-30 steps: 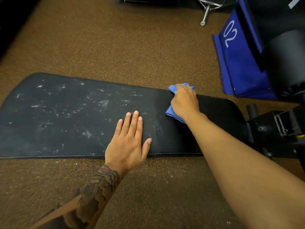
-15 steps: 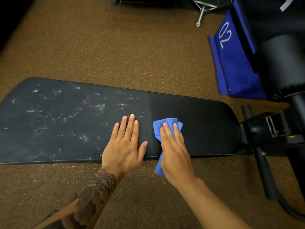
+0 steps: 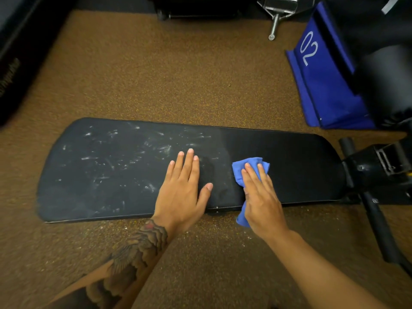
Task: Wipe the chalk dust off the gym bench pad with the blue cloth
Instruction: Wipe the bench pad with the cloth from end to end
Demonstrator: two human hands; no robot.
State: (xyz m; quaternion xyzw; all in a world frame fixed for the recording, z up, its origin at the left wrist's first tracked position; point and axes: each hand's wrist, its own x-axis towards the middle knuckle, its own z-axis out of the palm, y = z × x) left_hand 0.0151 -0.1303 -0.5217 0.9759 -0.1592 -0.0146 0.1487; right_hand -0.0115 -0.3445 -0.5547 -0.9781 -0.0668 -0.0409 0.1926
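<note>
The black bench pad [image 3: 301, 166] lies lengthwise across the view. White chalk streaks [image 3: 116, 159] cover its left half; the right half looks dark and clean. My left hand [image 3: 182, 190] rests flat on the pad near its front edge, fingers straight. My right hand [image 3: 260, 197] presses the crumpled blue cloth [image 3: 239, 170] onto the pad just right of the left hand, with straight fingers. One end of the cloth hangs over the pad's front edge below my palm.
Brown speckled floor [image 3: 178, 74] surrounds the pad. A blue pad marked 02 [image 3: 321, 85] leans at the upper right beside a black roller [image 3: 388, 85]. The bench's black frame and hinge [image 3: 379, 168] join the pad's right end. A metal bar [image 3: 275, 21] lies at the top.
My right hand drew the cloth from the pad's far edge toward its near edge, then held near there. The left hand stayed flat in place. The view has shifted slightly.
</note>
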